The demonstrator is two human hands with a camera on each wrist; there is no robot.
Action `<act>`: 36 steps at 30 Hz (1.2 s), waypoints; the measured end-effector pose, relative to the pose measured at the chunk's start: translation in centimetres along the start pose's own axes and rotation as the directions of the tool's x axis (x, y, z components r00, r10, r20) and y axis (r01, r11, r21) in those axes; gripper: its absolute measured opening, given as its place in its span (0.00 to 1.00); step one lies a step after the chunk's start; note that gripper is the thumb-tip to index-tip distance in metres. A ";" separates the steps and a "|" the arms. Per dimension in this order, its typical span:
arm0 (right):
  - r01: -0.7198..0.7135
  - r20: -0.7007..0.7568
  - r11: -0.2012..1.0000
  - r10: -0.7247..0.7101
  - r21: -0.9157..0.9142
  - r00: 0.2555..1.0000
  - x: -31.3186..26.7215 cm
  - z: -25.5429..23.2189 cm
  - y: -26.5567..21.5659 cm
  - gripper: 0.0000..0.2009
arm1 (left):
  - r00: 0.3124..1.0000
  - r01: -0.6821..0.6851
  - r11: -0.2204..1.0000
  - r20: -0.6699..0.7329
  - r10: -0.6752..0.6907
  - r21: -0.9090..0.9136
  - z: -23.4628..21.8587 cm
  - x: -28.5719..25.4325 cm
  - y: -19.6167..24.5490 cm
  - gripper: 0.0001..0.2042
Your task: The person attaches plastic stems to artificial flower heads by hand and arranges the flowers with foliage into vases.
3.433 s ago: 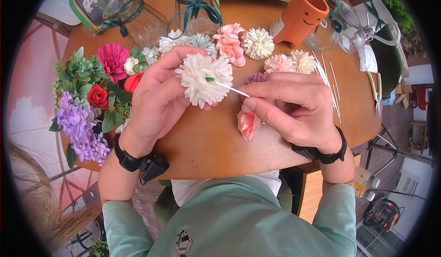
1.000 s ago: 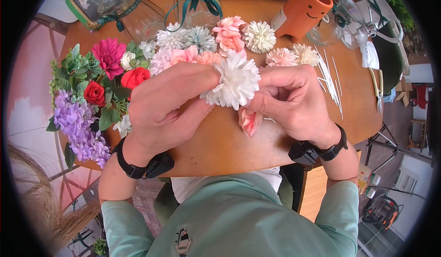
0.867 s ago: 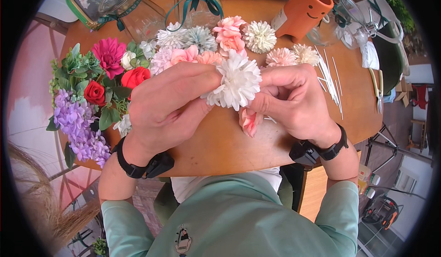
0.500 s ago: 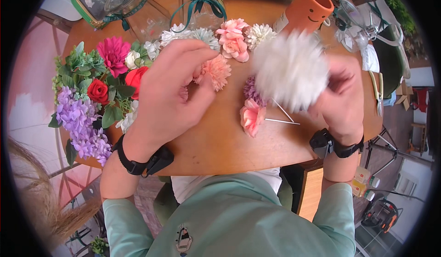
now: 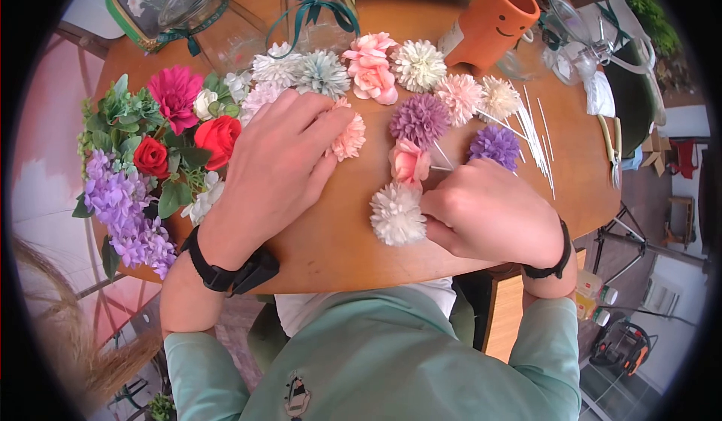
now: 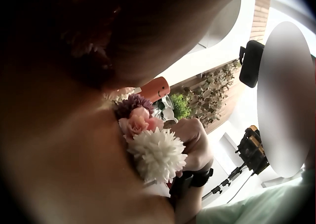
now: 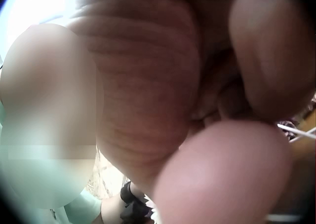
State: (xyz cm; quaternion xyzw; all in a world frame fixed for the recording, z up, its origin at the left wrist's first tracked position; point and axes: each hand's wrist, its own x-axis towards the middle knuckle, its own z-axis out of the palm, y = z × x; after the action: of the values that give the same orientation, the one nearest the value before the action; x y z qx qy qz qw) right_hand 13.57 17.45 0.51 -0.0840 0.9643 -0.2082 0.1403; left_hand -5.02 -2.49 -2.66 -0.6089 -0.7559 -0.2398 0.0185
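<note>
My right hand [image 5: 492,210] is low over the table at the right, fingers curled, right behind a white artificial flower [image 5: 397,214]. It holds that flower by its stem side; the stem is hidden under the hand. The same white flower [image 6: 158,155] shows fluffy and round in the left wrist view. Just above it lie a pink rose head [image 5: 410,162] and a mauve pompom flower [image 5: 420,118], with white sticks beside them. My left hand [image 5: 282,161] grips a peach flower [image 5: 347,136], thumb and fingers over its left side.
A purple flower [image 5: 494,147] lies beyond the right hand, near loose white sticks [image 5: 535,139] and pliers [image 5: 615,150]. More flower heads [image 5: 374,75] line the back. A leafy bouquet [image 5: 150,158] lies left. Glass vases [image 5: 316,15] and an orange smiling pot [image 5: 496,26] stand behind.
A white stick has gone into the white flower's underside. The right hand has carried that flower right, then down beside the pink rose. The left hand has let go of it and moved to the peach flower.
</note>
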 end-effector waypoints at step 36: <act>-0.647 -0.164 0.596 0.783 0.476 0.600 -7.3 -5.2 11.9 0.07 | 0.992 -0.034 0.997 -0.126 0.025 -0.066 -0.1 0.1 -0.1 0.23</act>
State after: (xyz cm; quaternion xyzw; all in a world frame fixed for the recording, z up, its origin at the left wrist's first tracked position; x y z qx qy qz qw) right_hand 17.66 31.69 1.69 0.3848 0.8642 -0.3206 0.0487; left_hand -5.14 -2.46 -2.54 -0.6040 -0.7356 -0.3029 0.0486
